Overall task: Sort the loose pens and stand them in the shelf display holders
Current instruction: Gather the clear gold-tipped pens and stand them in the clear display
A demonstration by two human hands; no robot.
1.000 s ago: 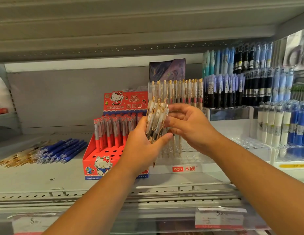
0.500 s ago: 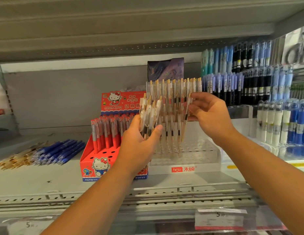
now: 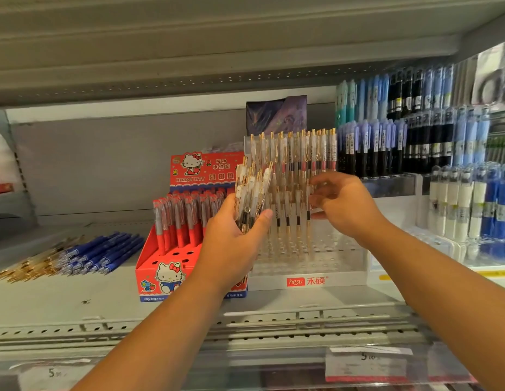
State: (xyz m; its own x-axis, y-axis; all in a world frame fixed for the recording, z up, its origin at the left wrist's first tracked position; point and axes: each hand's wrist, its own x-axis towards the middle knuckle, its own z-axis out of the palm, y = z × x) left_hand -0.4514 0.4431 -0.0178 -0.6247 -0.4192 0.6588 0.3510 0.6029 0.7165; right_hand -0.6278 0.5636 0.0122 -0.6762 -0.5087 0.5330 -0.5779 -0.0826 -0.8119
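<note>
Since half a second ago my right hand (image 3: 345, 206) has slid down and in against the clear display holder (image 3: 307, 249), fingers spread among the standing pens, while my left hand (image 3: 234, 244) has hardly shifted; its grip is clenched round the bundle of clear gold-clipped pens (image 3: 252, 193), held upright just left of the holder's front rows and in front of the red Hello Kitty box (image 3: 166, 275); the right grip looks loose and half released, and I cannot tell whether a single pen is pinched between thumb and forefinger, since the barrels there blur into those already standing.

I judge these pens light, stiff and slick: smooth plastic barrels that could slide against one another in a bunch, with thin gold clips that might snag a neighbour; best taken one at a time at mid-barrel, below the clip, so the tip can be steered into a hole.

My left palm hides the lower ends of the bundle, so I cannot count it; the holder's transparent tiers and holes are hard to read, and which are free I cannot say; loose blue pens (image 3: 104, 255) and gold ones lie well to the left on the shelf (image 3: 62, 300), their far ends cut off at the frame's edge.
</note>
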